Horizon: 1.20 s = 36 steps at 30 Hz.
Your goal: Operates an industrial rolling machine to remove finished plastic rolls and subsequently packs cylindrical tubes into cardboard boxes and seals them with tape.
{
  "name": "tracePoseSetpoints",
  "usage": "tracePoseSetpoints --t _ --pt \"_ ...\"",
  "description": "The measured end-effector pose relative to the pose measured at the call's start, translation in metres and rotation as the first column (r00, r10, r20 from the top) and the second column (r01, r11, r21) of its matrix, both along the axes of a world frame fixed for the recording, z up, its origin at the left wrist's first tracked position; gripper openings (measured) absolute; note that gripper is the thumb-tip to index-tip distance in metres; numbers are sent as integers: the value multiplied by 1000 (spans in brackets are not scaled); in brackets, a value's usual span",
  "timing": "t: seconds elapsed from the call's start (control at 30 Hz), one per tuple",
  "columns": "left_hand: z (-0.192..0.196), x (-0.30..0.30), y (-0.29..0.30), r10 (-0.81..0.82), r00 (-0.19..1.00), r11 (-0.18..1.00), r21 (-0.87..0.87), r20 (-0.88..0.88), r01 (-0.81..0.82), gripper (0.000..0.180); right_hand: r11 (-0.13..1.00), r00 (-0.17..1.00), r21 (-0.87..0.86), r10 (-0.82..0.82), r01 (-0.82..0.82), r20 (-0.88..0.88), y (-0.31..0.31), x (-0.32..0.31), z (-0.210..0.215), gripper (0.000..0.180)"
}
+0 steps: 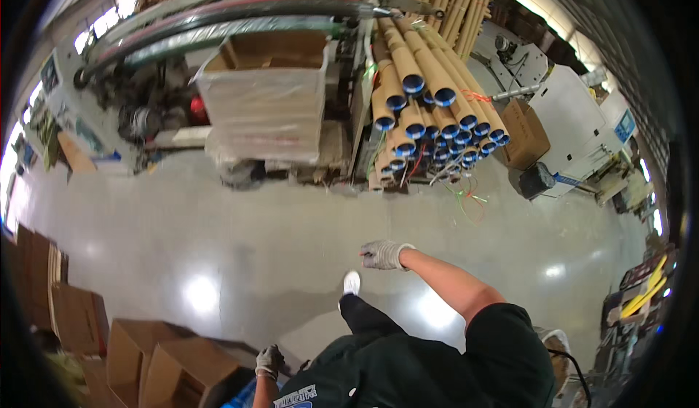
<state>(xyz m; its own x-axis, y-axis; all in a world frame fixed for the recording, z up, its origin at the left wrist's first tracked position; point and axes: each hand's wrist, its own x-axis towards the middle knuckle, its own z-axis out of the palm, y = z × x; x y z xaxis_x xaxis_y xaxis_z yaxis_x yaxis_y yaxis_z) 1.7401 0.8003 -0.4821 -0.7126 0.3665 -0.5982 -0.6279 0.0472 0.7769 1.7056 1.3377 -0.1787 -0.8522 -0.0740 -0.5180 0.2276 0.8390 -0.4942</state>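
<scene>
Grey knit gloves on both hands: the right hand (384, 254) swings out over smooth, glossy concrete floor (218, 226), fingers loosely curled, holding nothing. Left hand (269, 361) hangs just beside brown cardboard boxes (156, 368), fingers curled, empty. Round cardboard tubes (426, 109) stacked well ahead.

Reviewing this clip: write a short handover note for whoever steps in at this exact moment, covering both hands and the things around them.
Left hand: gloved, empty, hanging low beside the open cardboard boxes at the lower left.
Right hand: gloved, empty, swung out forward over the bare concrete floor.
Ahead: a stack of cardboard tubes with blue end caps, and to its left a wrapped pallet carton.
Done: nothing visibly picked up or moved.
Left: neither hand touches the tubes or boxes; the person is mid-stride, one white shoe forward.
</scene>
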Motion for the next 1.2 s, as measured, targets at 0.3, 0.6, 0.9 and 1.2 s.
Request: tracePoseSetpoints --t 0.3,0.6,0.9,1.2 --pt "166 -240 262 69 962 995 53 264 -86 21 357 241 131 -287 925 -927 288 -156 142 60" --pt "439 -384 668 -394 469 817 -68 -790 572 40 307 396 -642 -918 702 -6 417 -193 161 65" --pt "471 -334 948 -587 788 731 296 -185 614 53 620 398 -605 -784 499 -476 411 -111 172 52" --pt "565 -348 1012 -730 -95 434 -565 -677 702 96 507 605 -563 -796 653 -15 621 -147 172 42"
